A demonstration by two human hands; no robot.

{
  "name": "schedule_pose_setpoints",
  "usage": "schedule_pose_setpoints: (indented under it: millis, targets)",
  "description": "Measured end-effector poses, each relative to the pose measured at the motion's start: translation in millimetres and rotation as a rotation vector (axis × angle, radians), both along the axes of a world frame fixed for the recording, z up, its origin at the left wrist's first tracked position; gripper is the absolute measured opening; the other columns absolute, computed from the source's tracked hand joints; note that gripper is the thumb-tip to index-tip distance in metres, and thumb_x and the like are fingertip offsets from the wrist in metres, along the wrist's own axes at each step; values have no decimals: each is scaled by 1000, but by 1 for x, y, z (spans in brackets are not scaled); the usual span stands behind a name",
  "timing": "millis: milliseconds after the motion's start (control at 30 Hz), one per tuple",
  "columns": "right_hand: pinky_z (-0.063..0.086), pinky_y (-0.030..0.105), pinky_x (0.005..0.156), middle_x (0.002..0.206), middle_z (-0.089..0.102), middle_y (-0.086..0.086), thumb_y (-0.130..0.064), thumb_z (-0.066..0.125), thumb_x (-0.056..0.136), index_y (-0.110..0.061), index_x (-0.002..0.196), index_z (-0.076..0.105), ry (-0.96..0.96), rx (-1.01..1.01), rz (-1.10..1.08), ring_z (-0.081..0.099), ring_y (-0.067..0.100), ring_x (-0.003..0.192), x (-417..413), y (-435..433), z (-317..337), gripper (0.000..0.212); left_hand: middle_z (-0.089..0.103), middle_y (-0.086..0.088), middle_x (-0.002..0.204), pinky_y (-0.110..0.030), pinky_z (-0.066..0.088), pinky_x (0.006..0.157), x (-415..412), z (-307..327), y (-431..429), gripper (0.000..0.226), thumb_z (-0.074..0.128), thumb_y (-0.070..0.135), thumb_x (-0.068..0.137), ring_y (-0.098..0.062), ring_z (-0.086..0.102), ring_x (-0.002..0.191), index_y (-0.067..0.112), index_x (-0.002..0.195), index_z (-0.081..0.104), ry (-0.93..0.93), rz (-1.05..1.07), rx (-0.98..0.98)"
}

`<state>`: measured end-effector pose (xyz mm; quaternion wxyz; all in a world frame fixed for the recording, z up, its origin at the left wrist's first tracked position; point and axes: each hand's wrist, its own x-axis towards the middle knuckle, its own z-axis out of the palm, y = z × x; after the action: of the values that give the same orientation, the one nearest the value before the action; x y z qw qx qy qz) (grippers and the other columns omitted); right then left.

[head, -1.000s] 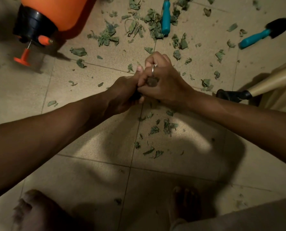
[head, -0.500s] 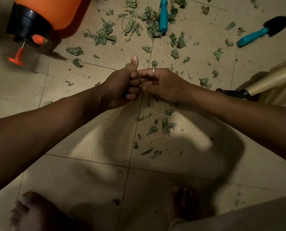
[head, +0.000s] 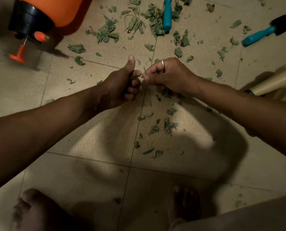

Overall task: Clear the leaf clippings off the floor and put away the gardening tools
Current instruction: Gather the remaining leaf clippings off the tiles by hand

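Green leaf clippings point(head: 168, 125) lie scattered over the beige tiled floor, thickest at the top centre point(head: 105, 33). My left hand point(head: 120, 87) is a fist with the thumb up, closed on a bunch of dark clippings. My right hand point(head: 169, 75), wearing a ring, pinches a thin leaf piece at its fingertips, right beside the left fist. A teal tool handle point(head: 167, 14) lies among the leaves at the top. A teal-handled trowel with a black blade point(head: 269, 30) lies at the top right.
An orange sprayer with a black cap and orange pump knob point(head: 39, 19) lies at the top left. A beige furniture leg with a black foot point(head: 270, 82) stands at the right. My bare feet point(head: 185, 205) are at the bottom.
My hands have separated slightly: the right hand drew back to the right, pinching a leaf piece, while the left fist stays closed with its thumb raised. One second ago both hands were clasped together.
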<state>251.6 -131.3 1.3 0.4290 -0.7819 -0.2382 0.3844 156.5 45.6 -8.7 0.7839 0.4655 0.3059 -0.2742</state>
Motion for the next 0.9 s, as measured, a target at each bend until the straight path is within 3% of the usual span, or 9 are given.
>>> schedule_pose_setpoints:
  millis: [100,200,300,400,533,600,700,833,900]
  targets:
    - [47,18,53,74,73,-2,-10,74,89,-3,98,71,184,136,-90,63,7,60,-3,5,4,12,44,5,70,-23,28,49,0,-4,1,55,29,69,101,-8,33,55,20,96,54,-16,55,84]
    - [48,18,54,77,75,-2,-7,73,89,-10,94,71,231,230,-82,63,8,61,-6,10,9,5,41,4,68,-23,28,50,2,1,-1,59,22,67,103,-8,33,55,20,87,55,-38,79,100]
    - [52,19,58,73,75,-3,-7,74,89,-8,91,72,130,217,-51,66,7,62,-11,16,9,3,46,-1,69,-26,29,54,5,5,-5,73,12,70,102,-12,37,59,17,81,58,-79,62,23]
    - [53,18,60,74,74,-5,-9,75,88,0,91,74,-31,171,-64,69,5,66,-16,19,7,9,64,-5,80,-27,44,61,8,7,-15,87,8,73,99,-15,55,71,12,98,70,-83,64,-24]
    - [51,15,65,78,71,-10,-16,71,89,-9,86,76,-287,51,2,67,-1,70,-21,20,7,10,76,-7,114,-35,60,80,10,11,-28,82,12,69,102,-17,73,106,11,127,65,-27,105,-39]
    - [45,14,61,71,64,-15,-14,71,85,-13,81,72,-331,-5,9,62,-4,65,-23,21,6,5,78,-6,108,-31,60,73,9,12,-30,75,18,65,105,-15,75,99,10,128,64,-30,90,5]
    - [43,14,61,61,61,-15,-11,72,83,-9,80,70,-255,-40,1,58,-3,58,-20,16,9,4,66,-2,71,-25,48,51,7,10,-27,68,30,63,104,-11,62,59,9,112,69,-86,-14,179]
    - [45,19,62,73,63,-13,-20,70,91,-11,90,69,-170,-1,1,54,0,63,-10,0,14,9,48,2,64,-22,33,46,9,2,-18,51,45,61,102,-10,41,51,16,86,63,-97,-20,254]
    - [49,21,66,88,64,-8,-18,65,92,-16,98,67,-256,-94,-54,58,3,73,-2,-10,10,7,47,5,63,-21,30,44,8,-2,-16,42,49,57,102,-8,38,51,18,90,59,-85,-12,232]
